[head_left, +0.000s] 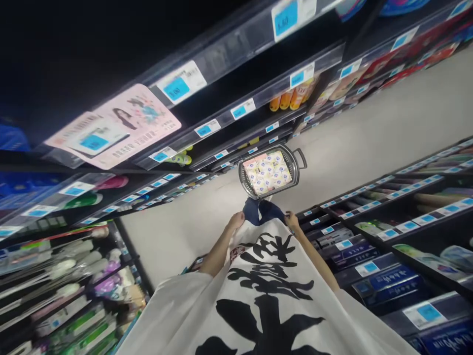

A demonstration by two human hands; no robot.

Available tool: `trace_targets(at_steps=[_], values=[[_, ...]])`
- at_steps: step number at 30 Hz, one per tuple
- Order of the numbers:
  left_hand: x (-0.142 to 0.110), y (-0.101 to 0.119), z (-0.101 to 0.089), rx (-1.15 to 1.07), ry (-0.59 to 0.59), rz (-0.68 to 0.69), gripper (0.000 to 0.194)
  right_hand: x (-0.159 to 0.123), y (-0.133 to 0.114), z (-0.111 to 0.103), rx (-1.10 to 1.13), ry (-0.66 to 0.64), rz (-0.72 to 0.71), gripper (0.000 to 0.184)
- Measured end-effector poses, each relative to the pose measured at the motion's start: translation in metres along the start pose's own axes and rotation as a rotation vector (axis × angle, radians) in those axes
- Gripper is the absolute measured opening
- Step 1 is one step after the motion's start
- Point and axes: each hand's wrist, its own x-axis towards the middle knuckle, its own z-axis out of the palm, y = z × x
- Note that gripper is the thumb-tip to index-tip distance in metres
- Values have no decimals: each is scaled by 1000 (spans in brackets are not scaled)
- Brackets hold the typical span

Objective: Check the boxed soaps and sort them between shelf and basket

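My left hand is low at my side, its fingers curled in beside the hem of my white printed shirt and my dark blue trousers. On the other side of the hem, my right hand is also curled in, close to the cloth. Whether either hand pinches the fabric is too small to make out. Past my feet, a grey shopping basket stands on the floor, its handle folded outward. White packs with a yellow and blue pattern fill it. Neither hand touches the basket.
Shelves with blue price tags run along the left, and a pink sign juts out there. Orange bottles sit on one shelf. Stocked shelves line the right. Pale floor stretches between them. Hanging goods are at lower left.
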Motion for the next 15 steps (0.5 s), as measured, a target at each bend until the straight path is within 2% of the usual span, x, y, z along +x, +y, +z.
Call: trace_targets(at_steps=[3,7,15], values=[[15,1,13,80,-89,-87,12,45,-21,13,13,20,-73,43],[32,1,25,100,-171,-78,22,99,-42,13,15,88,-146,49],[74,3,63,41,-258,-15,27,201,-38,0,55,282,-123,68]])
